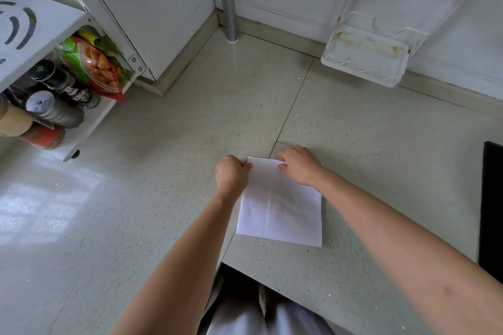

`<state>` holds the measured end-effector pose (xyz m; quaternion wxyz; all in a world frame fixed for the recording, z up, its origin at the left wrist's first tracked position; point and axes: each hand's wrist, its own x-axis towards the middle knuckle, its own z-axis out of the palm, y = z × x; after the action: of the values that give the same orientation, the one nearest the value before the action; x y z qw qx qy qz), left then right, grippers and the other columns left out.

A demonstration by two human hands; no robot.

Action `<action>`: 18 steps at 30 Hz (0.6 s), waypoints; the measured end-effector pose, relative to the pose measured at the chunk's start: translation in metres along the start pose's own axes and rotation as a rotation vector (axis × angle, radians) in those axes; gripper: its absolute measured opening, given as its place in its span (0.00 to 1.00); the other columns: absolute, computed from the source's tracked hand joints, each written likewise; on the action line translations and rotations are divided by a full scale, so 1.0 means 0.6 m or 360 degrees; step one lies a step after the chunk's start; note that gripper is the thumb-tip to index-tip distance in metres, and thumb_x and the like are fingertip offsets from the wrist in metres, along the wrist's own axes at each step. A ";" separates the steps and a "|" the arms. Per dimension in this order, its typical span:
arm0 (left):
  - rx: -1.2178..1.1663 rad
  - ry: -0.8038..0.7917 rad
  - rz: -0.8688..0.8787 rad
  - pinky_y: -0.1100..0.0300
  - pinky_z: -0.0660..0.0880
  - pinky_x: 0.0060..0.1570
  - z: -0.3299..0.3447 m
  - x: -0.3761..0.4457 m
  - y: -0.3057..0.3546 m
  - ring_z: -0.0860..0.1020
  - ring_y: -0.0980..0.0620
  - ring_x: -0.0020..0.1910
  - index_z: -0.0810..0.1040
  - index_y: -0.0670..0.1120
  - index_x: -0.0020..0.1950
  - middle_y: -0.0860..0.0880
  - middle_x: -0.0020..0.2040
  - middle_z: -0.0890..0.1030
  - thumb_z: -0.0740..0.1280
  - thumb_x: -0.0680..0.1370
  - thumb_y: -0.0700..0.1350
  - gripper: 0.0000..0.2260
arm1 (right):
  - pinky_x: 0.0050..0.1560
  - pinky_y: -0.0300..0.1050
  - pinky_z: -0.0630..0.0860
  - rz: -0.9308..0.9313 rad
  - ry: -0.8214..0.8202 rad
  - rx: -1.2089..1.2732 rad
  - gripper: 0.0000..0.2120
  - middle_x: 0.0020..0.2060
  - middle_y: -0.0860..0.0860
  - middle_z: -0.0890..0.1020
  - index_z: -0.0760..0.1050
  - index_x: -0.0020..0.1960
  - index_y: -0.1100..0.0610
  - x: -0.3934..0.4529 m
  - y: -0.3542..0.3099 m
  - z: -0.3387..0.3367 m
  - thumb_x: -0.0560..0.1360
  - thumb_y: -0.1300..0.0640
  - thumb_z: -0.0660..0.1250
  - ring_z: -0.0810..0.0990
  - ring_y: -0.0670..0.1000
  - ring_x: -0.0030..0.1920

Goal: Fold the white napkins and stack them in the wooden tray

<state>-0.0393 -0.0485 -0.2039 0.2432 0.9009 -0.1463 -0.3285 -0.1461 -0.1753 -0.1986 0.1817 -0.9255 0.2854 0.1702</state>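
Head view
Writing: dark spice jars (72, 87) on the white rack (89, 119) at 10 o'clock are showing labels too blurred to read.
Napkin: flat white paper napkin (280, 209) is lying at centre on the speckled pale stone counter (168, 144).
Left hand (231, 174): pinching the napkin's far left corner.
Right hand (300, 164): pinching the far right corner.
Surroundings: stained white plastic drip tray (364, 58) is sitting at 1 o'clock, orange snack bag (100, 68) at 10, black slab (492, 207) at 3.

No text can be read with certainty. The dark bottle (77, 92) lying in the white rack (89, 128) at 9 o'clock carries a label with white lettering, too small and blurred to make out.
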 end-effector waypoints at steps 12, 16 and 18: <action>0.0720 0.0201 0.0519 0.54 0.72 0.39 0.011 -0.006 -0.013 0.76 0.44 0.50 0.73 0.42 0.53 0.44 0.53 0.77 0.63 0.80 0.47 0.08 | 0.55 0.50 0.69 0.0164 0.0265 -0.0140 0.13 0.57 0.60 0.75 0.69 0.60 0.62 -0.009 -0.020 0.008 0.76 0.63 0.64 0.73 0.60 0.59; 0.1275 0.0465 0.1422 0.52 0.73 0.59 0.035 -0.026 -0.056 0.75 0.46 0.61 0.74 0.45 0.66 0.47 0.64 0.75 0.66 0.77 0.48 0.18 | 0.54 0.48 0.69 0.0235 0.0238 -0.0185 0.09 0.54 0.59 0.80 0.73 0.55 0.62 -0.010 -0.031 0.014 0.76 0.66 0.61 0.75 0.59 0.57; 0.1249 0.0346 0.1454 0.48 0.65 0.69 0.055 -0.042 -0.081 0.72 0.44 0.68 0.72 0.42 0.70 0.45 0.69 0.73 0.56 0.81 0.50 0.21 | 0.55 0.48 0.68 0.0161 0.0257 -0.0262 0.10 0.53 0.58 0.80 0.74 0.54 0.61 -0.010 -0.030 0.014 0.75 0.68 0.59 0.74 0.58 0.57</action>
<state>-0.0749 -0.0081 -0.2386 0.0230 0.7978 -0.6023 -0.0187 -0.1422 -0.1552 -0.1989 0.0727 -0.9324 0.3306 0.1269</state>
